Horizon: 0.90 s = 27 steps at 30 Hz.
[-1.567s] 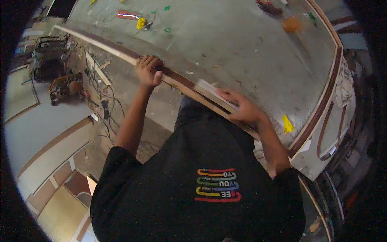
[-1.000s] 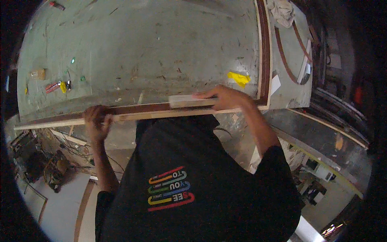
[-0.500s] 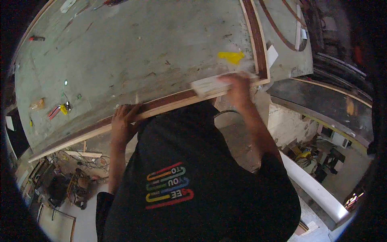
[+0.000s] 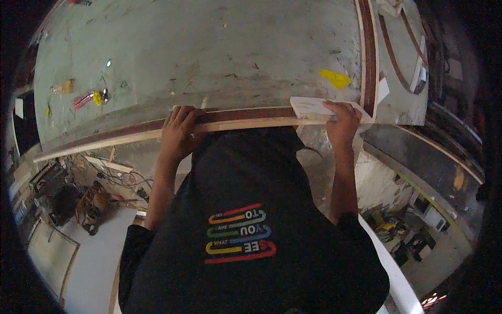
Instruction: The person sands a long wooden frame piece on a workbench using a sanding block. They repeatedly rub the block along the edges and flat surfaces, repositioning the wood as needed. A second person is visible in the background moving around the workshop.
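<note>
The head view looks down on a big, worn grey-green bench, scuffed and stained, in a cluttered workshop; the floor below its near edge carries a tangle of cables and tools, and more benches curve away on the right.

Along the near edge of the bench runs a long wooden strip, pale on its outer face and dark reddish-brown on top. It follows the edge from far left to the right corner, where it meets a second dark strip running away along the bench's right side. The long strip seems to sit there as edging, which would explain why both hands press on it rather than lift it.

The left hand lies over the strip near its middle, fingers curled over the top and closed down on it; this grip looks meant to steady the strip against the bench edge. The right hand is at the strip's right end, just short of the corner, fingers clamped on a pale flat block that rests on the strip. The block lies flat and lengthwise on it, as a sanding or pressing block would, though I cannot tell which it is.

Further in on the bench from the block lies a yellow scrap, apart from it. Well to the left of the strip's middle, small coloured bits sit out of reach of either hand. The person's black shirt fills the lower part of the view.
</note>
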Motion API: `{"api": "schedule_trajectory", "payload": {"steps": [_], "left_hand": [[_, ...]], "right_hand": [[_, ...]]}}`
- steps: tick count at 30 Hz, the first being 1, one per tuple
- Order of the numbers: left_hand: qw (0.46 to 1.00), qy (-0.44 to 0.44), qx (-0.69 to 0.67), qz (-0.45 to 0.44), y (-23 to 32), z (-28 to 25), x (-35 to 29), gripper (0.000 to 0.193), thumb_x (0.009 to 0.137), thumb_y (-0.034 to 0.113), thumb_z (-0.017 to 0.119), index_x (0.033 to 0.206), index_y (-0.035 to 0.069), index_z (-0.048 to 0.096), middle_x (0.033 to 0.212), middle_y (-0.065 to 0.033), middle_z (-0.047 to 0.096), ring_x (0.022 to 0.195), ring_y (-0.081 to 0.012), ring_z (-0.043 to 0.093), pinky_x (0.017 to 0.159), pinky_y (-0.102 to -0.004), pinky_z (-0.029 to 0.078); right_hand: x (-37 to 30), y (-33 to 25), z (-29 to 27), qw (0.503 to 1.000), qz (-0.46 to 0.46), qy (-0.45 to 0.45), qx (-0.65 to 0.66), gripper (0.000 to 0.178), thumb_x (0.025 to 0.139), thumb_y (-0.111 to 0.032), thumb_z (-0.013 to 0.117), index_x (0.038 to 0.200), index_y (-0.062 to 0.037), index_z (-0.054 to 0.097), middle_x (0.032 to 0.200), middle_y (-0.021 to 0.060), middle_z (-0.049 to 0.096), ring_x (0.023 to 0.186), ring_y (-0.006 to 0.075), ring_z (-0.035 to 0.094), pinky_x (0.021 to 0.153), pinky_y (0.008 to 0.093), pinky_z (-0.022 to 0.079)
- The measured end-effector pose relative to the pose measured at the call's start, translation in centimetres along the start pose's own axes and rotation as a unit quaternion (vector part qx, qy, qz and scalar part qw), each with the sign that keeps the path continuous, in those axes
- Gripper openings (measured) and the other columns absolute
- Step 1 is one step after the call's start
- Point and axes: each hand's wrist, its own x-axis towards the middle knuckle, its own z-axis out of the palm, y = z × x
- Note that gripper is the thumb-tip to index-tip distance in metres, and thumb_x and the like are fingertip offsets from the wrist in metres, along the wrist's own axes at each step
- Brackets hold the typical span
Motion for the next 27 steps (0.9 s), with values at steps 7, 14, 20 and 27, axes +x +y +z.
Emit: {"api": "schedule_trajectory", "payload": {"steps": [7, 14, 20, 27], "left_hand": [[0.999, 0.017, 0.003, -0.033, -0.1, 0.2, -0.8, 0.056, 0.066, 0.026, 0.088, 0.115, 0.012, 0.067, 0.118, -0.0088, 0.064, 0.112, -0.0348, 0.061, 0.093, -0.0485, 0.051], [0.992, 0.03, 0.083, -0.086, -5.3, -3.6, -4.0, 0.064, 0.061, 0.036, 0.091, 0.116, 0.014, 0.067, 0.118, -0.0083, 0.066, 0.113, -0.035, 0.061, 0.097, -0.049, 0.049], [0.99, 0.095, 0.077, -0.065, -6.1, -2.6, -4.9, 0.059, 0.058, 0.035, 0.092, 0.109, 0.013, 0.07, 0.113, -0.0056, 0.067, 0.11, -0.031, 0.062, 0.095, -0.0461, 0.048], [0.988, 0.109, 0.09, -0.06, -8.4, -3.7, -5.4, 0.06, 0.053, 0.039, 0.094, 0.103, 0.014, 0.07, 0.111, -0.0043, 0.069, 0.109, -0.0305, 0.064, 0.096, -0.0461, 0.049]], "right_hand": [[-0.3, -8.9, 5.4, 0.964, -0.185, -0.093, 0.165, 0.051, 0.064, 0.0, 0.071, 0.112, -0.0136, 0.078, 0.111, 0.0103, 0.076, 0.104, 0.0317, 0.066, 0.094, 0.0488, 0.047], [4.7, -2.3, -0.8, 0.951, -0.143, -0.249, 0.115, 0.054, 0.062, 0.005, 0.07, 0.113, -0.0114, 0.079, 0.105, 0.0127, 0.074, 0.1, 0.0334, 0.068, 0.095, 0.0406, 0.051], [4.9, -12.3, 5.0, 0.898, -0.314, -0.282, 0.126, 0.059, 0.068, -0.007, 0.07, 0.126, -0.0185, 0.074, 0.113, 0.0101, 0.069, 0.108, 0.0318, 0.065, 0.097, 0.0399, 0.051], [7.4, -7.9, 1.8, 0.861, -0.371, -0.334, 0.101, 0.067, 0.07, -0.011, 0.075, 0.137, -0.0193, 0.068, 0.111, 0.0097, 0.064, 0.107, 0.0306, 0.061, 0.095, 0.0387, 0.05]]}}
